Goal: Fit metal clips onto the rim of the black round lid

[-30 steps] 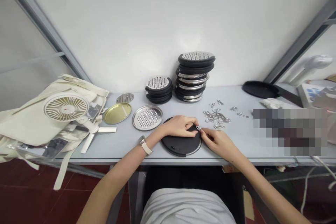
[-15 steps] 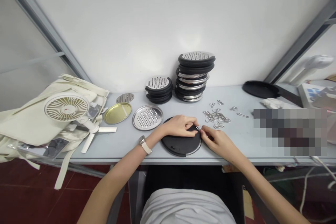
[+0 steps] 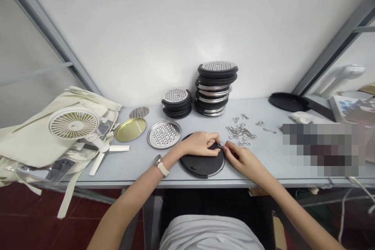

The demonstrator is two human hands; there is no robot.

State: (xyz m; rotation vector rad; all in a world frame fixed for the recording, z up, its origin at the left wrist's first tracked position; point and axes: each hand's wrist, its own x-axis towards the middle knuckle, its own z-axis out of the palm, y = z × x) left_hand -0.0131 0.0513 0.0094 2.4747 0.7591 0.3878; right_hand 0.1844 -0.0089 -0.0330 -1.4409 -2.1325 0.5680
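Observation:
A round black disc with a metal rim on its right side lies near the table's front edge. My left hand, wearing a watch at the wrist, rests over its upper part, with thumb and fingers at a small metal wire clip. At the disc's upper right edge, my right hand pinches the other end of this clip. Several similar wire clips lie loose just beyond my right hand. Left of the disc sits a round metal grater plate.
Behind stand a tall stack of black and metal discs and a shorter stack. A gold lid, a white fan and a cream bag are left; a black pan-like part is back right.
The view has tilted slightly, so the table things appear a little lower. Both hands stay at the disc's edge, and the clip between them has turned slightly.

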